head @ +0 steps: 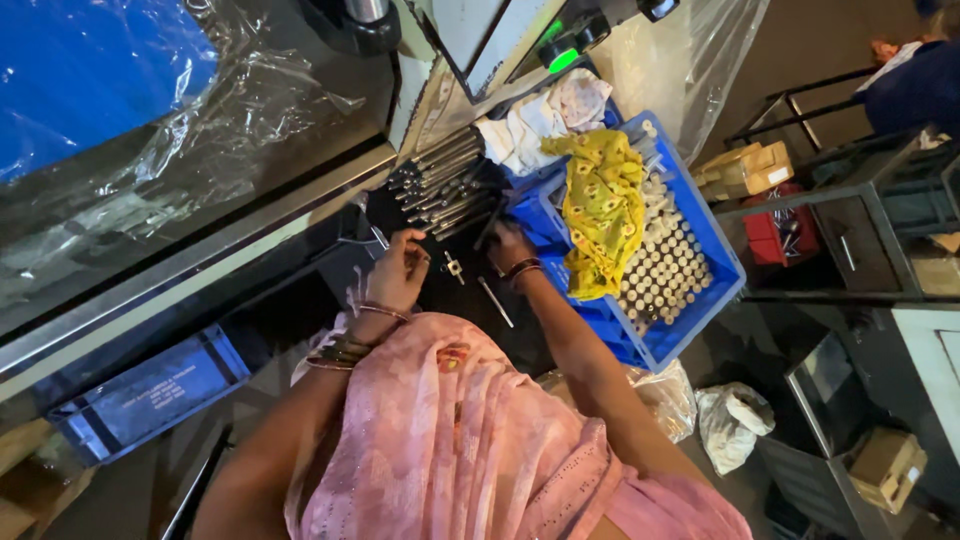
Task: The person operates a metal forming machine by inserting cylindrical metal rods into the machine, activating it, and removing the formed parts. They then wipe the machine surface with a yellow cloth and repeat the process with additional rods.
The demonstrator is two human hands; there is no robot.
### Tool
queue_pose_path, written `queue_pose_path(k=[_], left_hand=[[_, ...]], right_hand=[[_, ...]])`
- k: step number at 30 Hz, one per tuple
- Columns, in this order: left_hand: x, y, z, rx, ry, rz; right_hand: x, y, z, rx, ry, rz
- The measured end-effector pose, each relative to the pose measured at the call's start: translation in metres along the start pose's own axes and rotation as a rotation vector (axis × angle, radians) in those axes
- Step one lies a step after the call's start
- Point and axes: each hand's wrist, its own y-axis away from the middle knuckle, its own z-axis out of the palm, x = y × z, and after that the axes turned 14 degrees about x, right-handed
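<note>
Left hand (398, 268): grip curled, contents cannot tell, 7 o'clock of the rods.
Right hand (508, 245): grip narrow, fingertips touching one dark rod (490, 224).
Metal rods (440, 180): roughly ten, bundled on the counter (470, 310).
Blue crate (690, 310): one, at 3 o'clock.
Yellow cloth (603, 210): one, draped over the crate.

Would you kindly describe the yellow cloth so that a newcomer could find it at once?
Start at the blue plastic crate to the right of the person's right hand. The yellow cloth is draped across the crate, beside rows of small pale cylinders. Unlike the white rags bunched above it, it is bright yellow with a small flower print.
</note>
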Motion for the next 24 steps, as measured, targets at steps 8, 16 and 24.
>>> queue_pose_path(k=[8,16,24], left_hand=[[0.004,-0.001,0.000,-0.034,0.023,0.011],[0.003,-0.005,-0.006,-0.051,0.037,0.000],[0.013,-0.015,0.008,-0.148,0.262,-0.117]], right_hand=[[-0.014,-0.024,0.013,-0.193,0.095,0.360],[-0.002,-0.022,0.002,0.023,-0.058,-0.214],[-0.035,0.016,-0.009,-0.027,-0.449,-0.386]])
